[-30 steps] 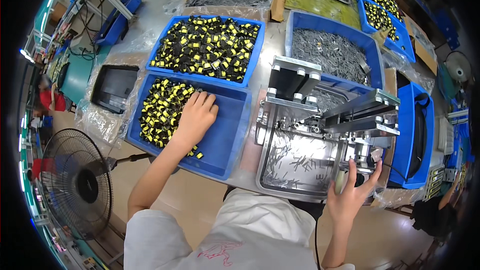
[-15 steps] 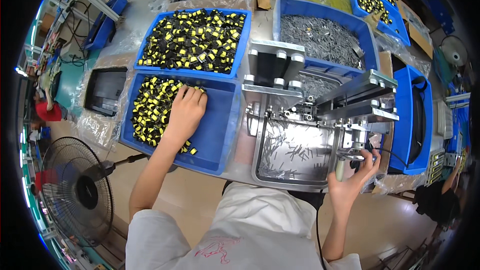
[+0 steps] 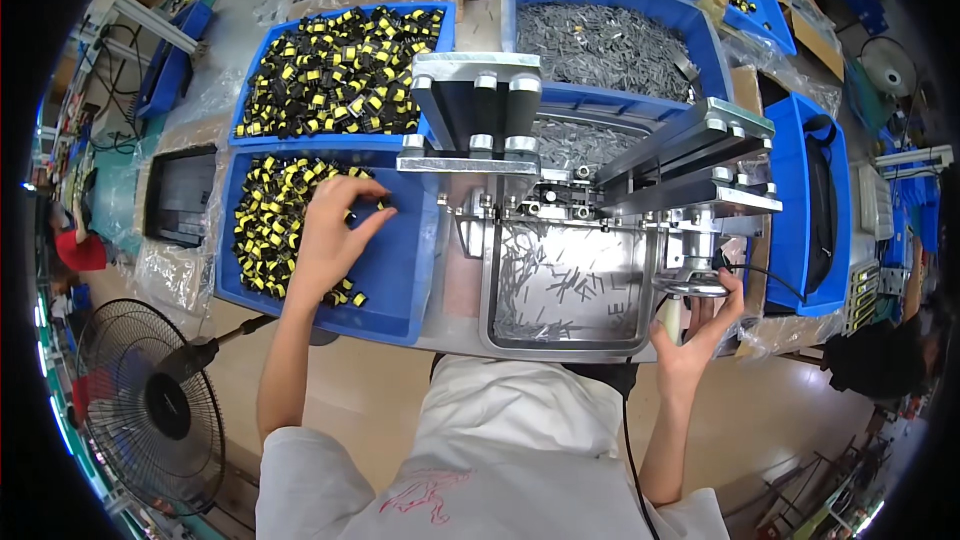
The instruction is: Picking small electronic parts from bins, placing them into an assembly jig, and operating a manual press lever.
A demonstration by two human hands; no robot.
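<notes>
My left hand (image 3: 335, 230) is above the near blue bin (image 3: 405, 290), thumb and forefinger pinching a small black part with a yellow band (image 3: 383, 203). Many like it lie heaped (image 3: 265, 215) in the bin's left side; the bin's right side shows bare blue plastic. My right hand (image 3: 697, 332) is at the right of a metal bench press (image 3: 565, 195), its thumb and fingers around a pale green handle (image 3: 673, 318) below a round metal ring. Beneath the press stands a steel tray (image 3: 625, 285) strewn with small flat grey metal strips.
Behind, one blue bin (image 3: 445, 60) is full of banded parts and another (image 3: 715, 60) of grey strips. To the right stands a blue bin (image 3: 790, 260) with a black strap. A standing fan (image 3: 165, 400) is at the lower left. Other people work at both edges.
My left hand has turned and risen from the heap, now with a part showing at its fingertips. My right hand stays by the handle. The whole view has shifted slightly.
</notes>
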